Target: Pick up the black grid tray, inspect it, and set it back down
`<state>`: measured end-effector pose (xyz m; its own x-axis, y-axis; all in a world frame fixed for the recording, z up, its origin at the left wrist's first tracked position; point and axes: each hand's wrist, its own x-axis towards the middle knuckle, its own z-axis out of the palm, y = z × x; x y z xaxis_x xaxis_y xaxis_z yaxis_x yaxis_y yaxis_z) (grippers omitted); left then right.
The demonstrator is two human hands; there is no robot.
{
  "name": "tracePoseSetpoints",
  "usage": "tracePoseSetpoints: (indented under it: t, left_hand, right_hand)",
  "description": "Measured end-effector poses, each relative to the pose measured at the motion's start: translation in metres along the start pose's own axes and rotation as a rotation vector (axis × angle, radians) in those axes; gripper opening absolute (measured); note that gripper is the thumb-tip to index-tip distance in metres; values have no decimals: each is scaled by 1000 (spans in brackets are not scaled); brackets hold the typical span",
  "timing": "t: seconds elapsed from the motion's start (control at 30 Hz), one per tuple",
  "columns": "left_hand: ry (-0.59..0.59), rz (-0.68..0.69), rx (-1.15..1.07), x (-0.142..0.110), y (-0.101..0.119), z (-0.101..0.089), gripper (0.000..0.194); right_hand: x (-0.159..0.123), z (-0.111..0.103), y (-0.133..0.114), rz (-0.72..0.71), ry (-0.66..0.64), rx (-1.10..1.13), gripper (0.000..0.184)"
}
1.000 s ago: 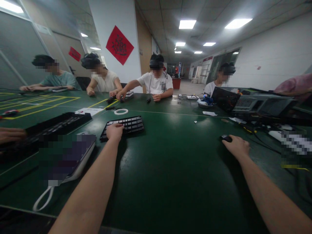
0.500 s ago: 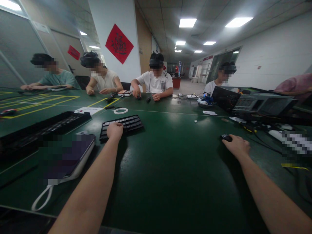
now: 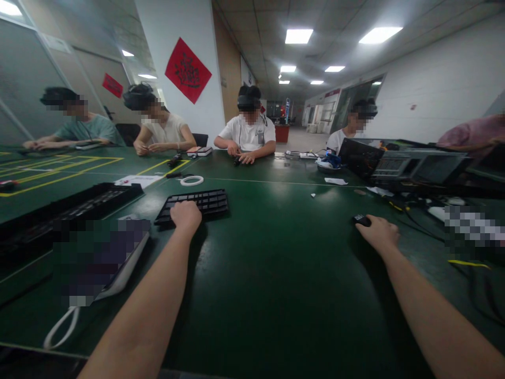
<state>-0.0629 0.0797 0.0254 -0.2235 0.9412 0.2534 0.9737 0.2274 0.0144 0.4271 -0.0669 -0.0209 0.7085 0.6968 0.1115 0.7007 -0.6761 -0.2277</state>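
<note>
Two bare arms reach out from me across a dark green work table [image 3: 268,295]. My left hand [image 3: 186,217] lies palm down on the near edge of a black keyboard [image 3: 205,202]. Its fingers are bunched and hidden from this angle, so I cannot tell whether it grips the keyboard or only rests there. The keyboard extends beyond the hand, away from me and to the right.

My right hand [image 3: 374,232] is cupped and narrow, curved over a small black computer mouse [image 3: 362,220] whose front pokes out past my fingertips. The mouse sits well apart from the keyboard, off to its right.

Beyond the keyboard lie a white cable coil [image 3: 192,180] and a sheet of paper [image 3: 136,181]. To my left are a longer black keyboard [image 3: 71,210] and a pixelated object trailing a white strap loop [image 3: 59,329]. To my right, a grey electronic instrument [image 3: 418,166] stands among cables. Four other people [image 3: 248,134] sit farther along the table, their hands at their own places.
</note>
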Motion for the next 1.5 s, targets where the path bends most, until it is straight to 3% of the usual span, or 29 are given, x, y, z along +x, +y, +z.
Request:
tracePoseSetpoints:
  t: [0.23, 0.43, 0.67, 0.8, 0.93, 1.03, 1.3, 1.5]
  left_hand:
    - [-47, 26, -61, -4, 8, 5, 78]
    - [-146, 165, -67, -6, 0, -1, 94]
    - [-188, 344, -249, -2, -6, -3, 59]
    - [-234, 552, -485, -7, 10, 3, 28]
    - [-324, 710, -647, -21, 32, 2, 15]
    - [-378, 777, -657, -31, 42, -4, 16]
    - [-401, 720, -478, -43, 40, -28, 39]
    - [-371, 675, -462, -40, 40, -24, 44]
  right_hand:
    - [0, 0, 0, 5, 5, 18, 54]
    - [3, 1, 1, 0, 0, 31, 59]
    - [3, 4, 2, -14, 48, 64, 55]
    - [3, 5, 3, -34, 48, 44, 53]
    - [1, 3, 2, -14, 15, 24, 55]
    - [1, 1, 1, -22, 11, 20, 54]
    - [2, 2, 2, -18, 4, 24, 54]
    - [6, 5, 4, -76, 8, -39, 49]
